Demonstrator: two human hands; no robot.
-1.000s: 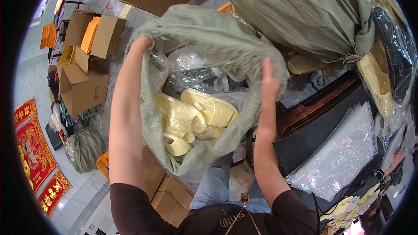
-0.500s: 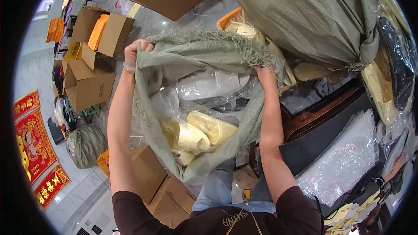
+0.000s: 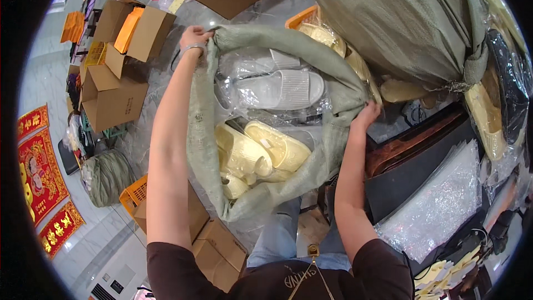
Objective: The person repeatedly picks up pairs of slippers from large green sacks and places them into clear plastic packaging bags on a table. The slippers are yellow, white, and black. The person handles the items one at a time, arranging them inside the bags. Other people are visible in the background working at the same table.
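Observation:
A grey-green woven sack (image 3: pixel 202 116) stands in front of me with its mouth spread wide. My left hand (image 3: pixel 195 39) grips the rim at the far left corner, fingers closed on the cloth. On the right side, my right hand (image 3: pixel 366 115) is closed on the same rim. Inside lie plastic-wrapped slippers: a white slipper (image 3: pixel 280 90) with a ribbed strap toward the far side, and pale yellow slippers (image 3: pixel 277 145) nearer to me. What lies deeper in the sack is hidden.
A large tied sack (image 3: pixel 400 22) fills the far right. Open cardboard boxes (image 3: pixel 119 100) stand at the left, and closed boxes (image 3: pixel 219 250) sit by my legs. Clear plastic bags (image 3: pixel 436 205) lie on a dark surface at right. An orange crate (image 3: pixel 135 197) is at lower left.
Both hands have shifted, the left rightward and farther away, the right outward and toward me. The frayed rim is now folded outward, the mouth is wider and more of the white slipper shows.

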